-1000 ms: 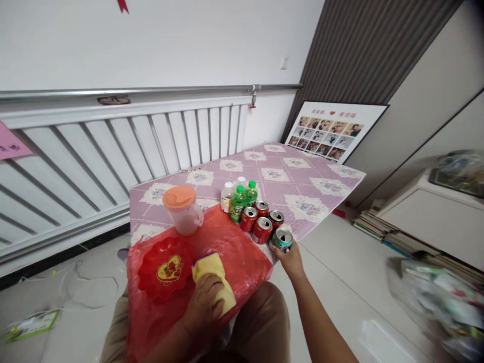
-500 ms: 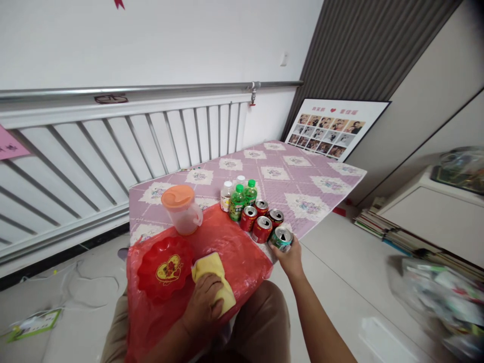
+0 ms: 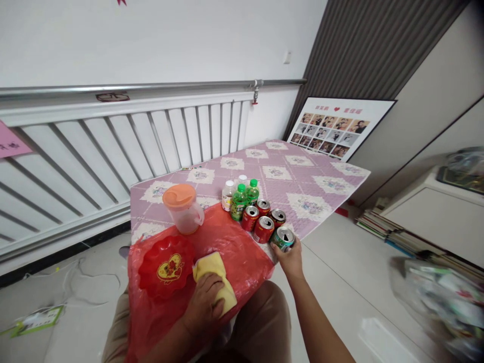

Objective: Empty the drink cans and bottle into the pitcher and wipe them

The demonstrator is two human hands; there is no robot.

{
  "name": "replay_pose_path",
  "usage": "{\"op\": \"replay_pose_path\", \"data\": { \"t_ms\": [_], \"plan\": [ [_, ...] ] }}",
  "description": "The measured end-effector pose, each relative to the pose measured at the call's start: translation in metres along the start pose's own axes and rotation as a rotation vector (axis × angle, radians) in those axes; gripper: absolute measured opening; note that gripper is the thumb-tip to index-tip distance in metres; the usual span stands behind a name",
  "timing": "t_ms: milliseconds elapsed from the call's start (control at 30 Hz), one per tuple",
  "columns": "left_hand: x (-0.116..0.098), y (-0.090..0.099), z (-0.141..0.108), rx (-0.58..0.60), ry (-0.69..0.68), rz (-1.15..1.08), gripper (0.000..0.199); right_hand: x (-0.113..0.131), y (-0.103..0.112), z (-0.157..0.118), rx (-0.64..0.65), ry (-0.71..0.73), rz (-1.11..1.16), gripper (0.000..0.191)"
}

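Note:
My right hand point(image 3: 289, 255) is closed round a green drink can point(image 3: 283, 239) at the table's right edge. That can stands upright beside several red cans point(image 3: 263, 229), all with opened tops. A folded yellow cloth point(image 3: 216, 275) lies on the red plastic sheet point(image 3: 242, 267), and my left hand point(image 3: 206, 297) rests on it with curled fingers gripping its near part. To the left of the cloth sits a red scalloped dish point(image 3: 166, 264) with a gold heart print. Behind it stands a clear pitcher point(image 3: 183, 219) with an orange lid.
Green-capped bottles point(image 3: 239, 204) and white-capped bottles point(image 3: 227, 196) stand behind the cans. A purple flowered cloth point(image 3: 260, 174) covers the table. Beyond is a white radiator point(image 3: 151, 136); a photo board point(image 3: 333, 128) leans at the back right. My knees are under the near edge.
The whole view has shifted very slightly. Both hands stay where they were, the left on the yellow cloth and the right round the green can.

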State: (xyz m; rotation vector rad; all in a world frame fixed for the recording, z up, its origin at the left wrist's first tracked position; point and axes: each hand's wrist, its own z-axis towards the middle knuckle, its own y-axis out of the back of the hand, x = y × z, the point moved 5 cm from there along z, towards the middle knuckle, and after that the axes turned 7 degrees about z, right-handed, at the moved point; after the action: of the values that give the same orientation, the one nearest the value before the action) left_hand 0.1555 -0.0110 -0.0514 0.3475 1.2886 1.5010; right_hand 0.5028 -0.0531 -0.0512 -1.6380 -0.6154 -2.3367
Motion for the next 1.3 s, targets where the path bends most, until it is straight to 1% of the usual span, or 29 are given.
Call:
{"op": "replay_pose_path", "data": {
  "t_ms": [167,333,433,533,600,667,733,800,867,933,1033,1133,1200,1300],
  "plan": [
    [0.000,0.002,0.001,0.000,0.011,-0.017,0.031,-0.003,0.002,-0.003,0.054,-0.059,0.024,0.078],
    [0.000,0.001,0.001,0.009,0.023,-0.017,0.031,-0.003,-0.001,-0.003,0.103,-0.076,0.058,0.077],
    [-0.001,0.003,0.001,0.003,0.019,-0.015,0.030,-0.002,-0.001,-0.002,0.101,-0.079,0.060,0.078],
    [-0.003,0.004,0.002,0.010,0.018,-0.014,0.030,-0.002,0.006,-0.006,0.063,-0.095,0.038,0.084],
    [-0.003,0.005,0.003,0.010,0.018,-0.015,0.029,-0.004,0.015,-0.013,0.012,-0.125,0.010,0.088],
    [-0.004,0.005,0.004,-0.001,0.011,-0.016,0.029,-0.005,0.025,-0.025,-0.048,-0.163,-0.017,0.088],
    [-0.004,0.005,0.004,-0.009,0.008,-0.017,0.030,-0.004,0.032,-0.041,-0.088,-0.188,-0.030,0.083],
    [-0.004,0.005,0.004,0.000,0.019,-0.022,0.030,0.001,0.033,-0.061,-0.083,-0.189,-0.029,0.074],
    [-0.003,0.005,0.004,0.020,0.037,-0.028,0.031,0.009,0.027,-0.081,-0.030,-0.173,-0.012,0.063],
    [-0.004,0.005,0.005,0.038,0.047,-0.028,0.032,0.019,0.015,-0.100,0.055,-0.154,0.016,0.057],
    [-0.004,0.005,0.006,0.033,0.043,-0.024,0.031,0.040,-0.009,-0.125,0.211,-0.117,0.038,0.049],
    [-0.005,0.007,0.006,-0.001,0.007,-0.033,0.032,0.064,-0.035,-0.142,0.359,-0.043,0.048,0.041],
    [-0.005,0.013,0.004,-0.054,-0.023,-0.040,0.033,0.078,-0.051,-0.149,0.442,0.005,0.063,0.039],
    [-0.005,0.030,-0.008,-0.121,-0.031,-0.034,0.034,0.093,-0.067,-0.156,0.515,0.069,0.047,0.037]
  ]
}}
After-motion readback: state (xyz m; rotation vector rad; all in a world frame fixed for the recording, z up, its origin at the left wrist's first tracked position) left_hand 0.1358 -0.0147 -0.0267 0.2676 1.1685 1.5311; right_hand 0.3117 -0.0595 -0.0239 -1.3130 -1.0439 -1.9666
